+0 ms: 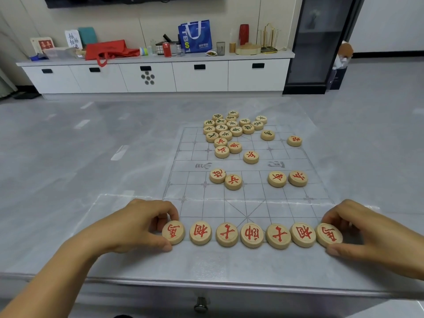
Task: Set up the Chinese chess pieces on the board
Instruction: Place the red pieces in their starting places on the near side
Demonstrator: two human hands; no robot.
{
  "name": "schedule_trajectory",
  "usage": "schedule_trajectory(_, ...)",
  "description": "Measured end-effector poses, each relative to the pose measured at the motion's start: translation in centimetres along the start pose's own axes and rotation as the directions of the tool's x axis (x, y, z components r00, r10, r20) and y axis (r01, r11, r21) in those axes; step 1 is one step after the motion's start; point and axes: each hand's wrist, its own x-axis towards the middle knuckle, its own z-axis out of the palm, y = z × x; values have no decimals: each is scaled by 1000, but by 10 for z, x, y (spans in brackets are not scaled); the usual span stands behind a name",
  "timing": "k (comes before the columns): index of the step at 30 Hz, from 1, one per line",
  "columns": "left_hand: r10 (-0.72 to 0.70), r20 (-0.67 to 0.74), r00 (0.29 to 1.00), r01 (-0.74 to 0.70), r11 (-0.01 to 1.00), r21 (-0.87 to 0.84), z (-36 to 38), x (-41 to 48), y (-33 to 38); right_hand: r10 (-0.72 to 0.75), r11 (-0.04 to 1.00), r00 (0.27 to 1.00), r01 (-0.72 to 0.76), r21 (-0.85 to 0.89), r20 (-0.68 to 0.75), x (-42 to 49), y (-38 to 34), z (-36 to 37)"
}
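A clear plastic chess board [247, 191] with grey lines lies on the grey table. Several round wooden pieces with red characters form a row along its near edge. My left hand [137, 223] pinches the leftmost red piece [173, 232] of that row between thumb and fingers. My right hand [360, 228] pinches the rightmost red piece [329, 234] the same way. Loose red pieces lie mid-board, among them a pair [226, 179] on the left and a pair [288, 178] on the right. A heap of green-lettered pieces [229, 127] sits at the board's far edge.
The table's near edge [206, 285] runs just below the row, with a metal knob [201, 304] under it. A white sideboard [160, 74] with bags, cans and jars stands across the floor. A dark cabinet [321, 42] is at the back right.
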Motion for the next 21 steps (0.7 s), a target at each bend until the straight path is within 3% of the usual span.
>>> schedule_trajectory(7, -38, 24, 999, 39, 999, -37, -2, 0, 1, 17, 999, 1000, -18, 33, 21, 0, -2, -1)
schedule_trajectory(11, -46, 44, 998, 51, 992, -117, -4, -1, -3, 46, 995, 997, -40, 96, -63, 3, -4, -4)
schedule_trajectory(16, -96, 2, 995, 95, 983, -159, -11, 6, -4, 58, 996, 987, -47, 76, -150, 11, -10, -10)
schedule_trajectory(21, -123, -51, 991, 112, 979, -173, -14, 20, 5, 46, 999, 988, -48, -9, -149, 29, -20, -13)
